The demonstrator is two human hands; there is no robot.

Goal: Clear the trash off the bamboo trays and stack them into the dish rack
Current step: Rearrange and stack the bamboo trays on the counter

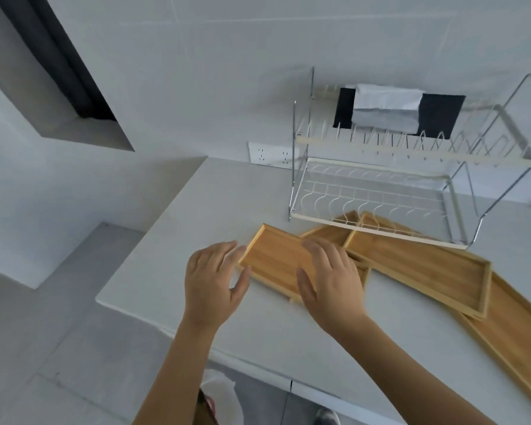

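**Both hands closing on the nearest tray**

My left hand point(213, 279) is spread open, holding nothing, fingertips just at the left end of the small rectangular bamboo tray point(275, 259) on the white surface point(172, 256). My right hand point(327, 277) lies open across its other end. The tray's long axis runs between my hands; the white wire dish rack point(380, 191) stands beyond, up-right.

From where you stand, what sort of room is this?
Most likely a kitchen: a two-tier wire dish rack stands on a white counter against a tiled wall, with power sockets just above the counter and bamboo trays laid out.
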